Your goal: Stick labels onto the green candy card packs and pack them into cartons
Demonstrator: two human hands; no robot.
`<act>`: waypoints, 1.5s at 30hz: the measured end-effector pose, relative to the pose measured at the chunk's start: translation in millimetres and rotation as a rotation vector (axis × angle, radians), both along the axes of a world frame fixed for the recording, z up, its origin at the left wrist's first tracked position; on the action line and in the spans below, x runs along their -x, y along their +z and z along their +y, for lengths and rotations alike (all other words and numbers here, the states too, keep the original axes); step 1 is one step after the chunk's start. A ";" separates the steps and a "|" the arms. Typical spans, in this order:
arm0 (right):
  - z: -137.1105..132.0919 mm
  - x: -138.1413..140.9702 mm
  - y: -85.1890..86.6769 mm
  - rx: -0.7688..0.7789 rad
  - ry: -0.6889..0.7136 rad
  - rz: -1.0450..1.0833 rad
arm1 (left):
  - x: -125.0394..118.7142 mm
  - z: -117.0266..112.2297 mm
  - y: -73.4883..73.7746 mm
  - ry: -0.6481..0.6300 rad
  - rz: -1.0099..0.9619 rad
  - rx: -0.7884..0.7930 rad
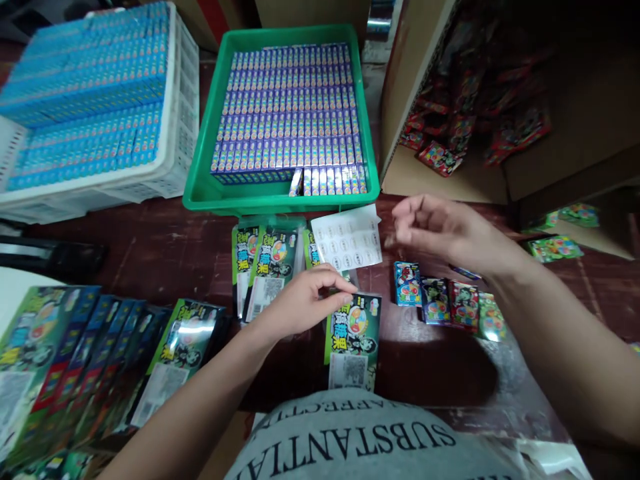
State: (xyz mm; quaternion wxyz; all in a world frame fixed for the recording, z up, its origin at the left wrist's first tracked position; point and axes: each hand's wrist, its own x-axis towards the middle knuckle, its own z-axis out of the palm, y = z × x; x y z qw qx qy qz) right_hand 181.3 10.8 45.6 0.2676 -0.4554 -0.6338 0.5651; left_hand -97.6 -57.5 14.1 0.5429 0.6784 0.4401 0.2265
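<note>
My left hand (313,297) pinches the top edge of a green and black candy packet (353,343), which lies flat near my body and has a white label with a square code. My right hand (440,227) hovers just right of a white sheet of round stickers (347,239). Its fingers are curled in with the thumb close to them; blur hides whether anything small sits between them. The sticker sheet rests partly over another green packet (311,250). Below my right hand, small candy boxes (407,283) in blue, purple, red and green lie in a row.
A green tray (280,203) of purple boxes stands at the back, left of an open carton (465,183) with red packs. A white crate (183,133) holds blue boxes. More packets (270,257) lie left of the sheet; filled packets (65,360) stand lined up at left.
</note>
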 end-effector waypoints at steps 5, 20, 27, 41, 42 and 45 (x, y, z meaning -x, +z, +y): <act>-59.2 35.5 20.4 0.416 0.123 0.166 | -4.8 -5.6 -3.7 0.062 0.089 0.020; -105.5 52.9 -13.5 -0.598 -0.048 -0.456 | -9.7 -20.4 9.4 0.111 0.078 0.059; -118.0 57.5 -21.1 -0.573 0.029 -0.537 | -5.6 -16.6 16.2 -0.046 0.055 -0.021; -93.7 -44.7 -39.9 -0.497 0.155 -0.878 | -13.3 -20.6 34.7 -0.134 0.247 -0.351; -90.0 -49.6 -43.7 -0.477 0.196 -0.900 | -15.6 -20.0 33.9 -0.176 0.244 -0.394; -85.5 -50.8 -48.0 -0.480 0.247 -0.880 | -18.7 -18.7 29.0 -0.233 0.209 -0.418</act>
